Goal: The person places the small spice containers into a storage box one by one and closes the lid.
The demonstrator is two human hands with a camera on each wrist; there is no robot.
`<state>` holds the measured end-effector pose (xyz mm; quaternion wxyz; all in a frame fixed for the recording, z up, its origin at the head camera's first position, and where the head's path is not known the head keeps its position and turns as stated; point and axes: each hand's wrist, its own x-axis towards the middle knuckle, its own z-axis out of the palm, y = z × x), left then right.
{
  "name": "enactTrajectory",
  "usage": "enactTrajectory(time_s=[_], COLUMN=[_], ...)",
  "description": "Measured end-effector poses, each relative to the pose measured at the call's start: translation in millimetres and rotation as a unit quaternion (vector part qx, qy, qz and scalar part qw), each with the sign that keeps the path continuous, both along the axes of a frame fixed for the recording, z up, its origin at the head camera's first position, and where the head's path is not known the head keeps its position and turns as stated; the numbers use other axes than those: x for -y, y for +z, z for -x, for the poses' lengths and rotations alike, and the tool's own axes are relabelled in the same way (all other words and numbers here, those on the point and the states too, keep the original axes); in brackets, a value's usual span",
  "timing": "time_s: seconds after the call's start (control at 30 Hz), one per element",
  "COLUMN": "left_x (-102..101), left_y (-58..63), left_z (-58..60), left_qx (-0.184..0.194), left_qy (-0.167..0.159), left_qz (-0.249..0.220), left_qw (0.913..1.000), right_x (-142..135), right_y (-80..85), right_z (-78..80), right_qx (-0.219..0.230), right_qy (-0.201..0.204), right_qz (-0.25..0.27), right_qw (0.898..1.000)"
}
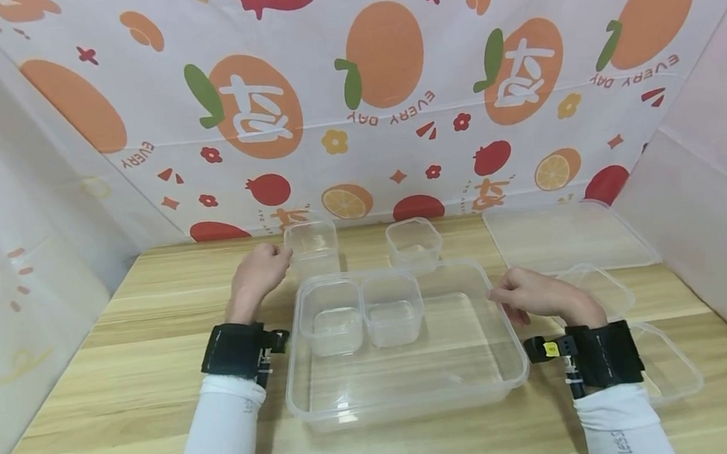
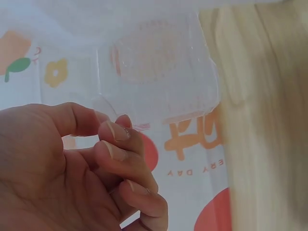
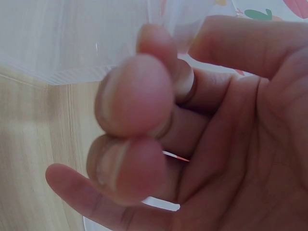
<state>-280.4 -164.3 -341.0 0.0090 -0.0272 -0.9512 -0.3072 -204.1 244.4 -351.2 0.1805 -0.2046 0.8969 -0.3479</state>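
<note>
Your tub [image 1: 409, 378] and boxes [image 1: 311, 249]: clear, colourless. Surface [image 1: 112, 393]: yellowish wood grain. Backdrop [image 1: 385, 52]: white, orange-and-red fruit print. Your sleeves [image 1: 220, 441]: white; wristbands [image 1: 233, 350]: black.

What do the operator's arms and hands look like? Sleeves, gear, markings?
White fabric sleeves, small dark lettering near the cuffs. Wide black wrist bands each carry a small black camera unit; the right one shows a yellow label, text too small to read. A slim black rod or cable sits beside each unit. Left hand and right hand: bare, no gloves.
</note>
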Motion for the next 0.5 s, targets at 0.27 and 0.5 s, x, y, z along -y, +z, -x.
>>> enactTrajectory(time_s=[0.27,0.5], left_x=[7.6,6.9], left_y=[11.6,22.8], left_z=[-7.6,-16.3], left_qx=[-0.034,-0.055], left_qy=[0.002,-0.001], left_qz=[0.011,0.009], left_qw=[0.9994,0.9985], right_x=[0.4,-0.2], right_y=[0.2,0.0], right_z=[1.1,-0.1], right_qx=[0.003,0.007], right_qy=[-0.008,-0.009], right_qz=[-0.001,0.003], right_qw=[1.000,1.000])
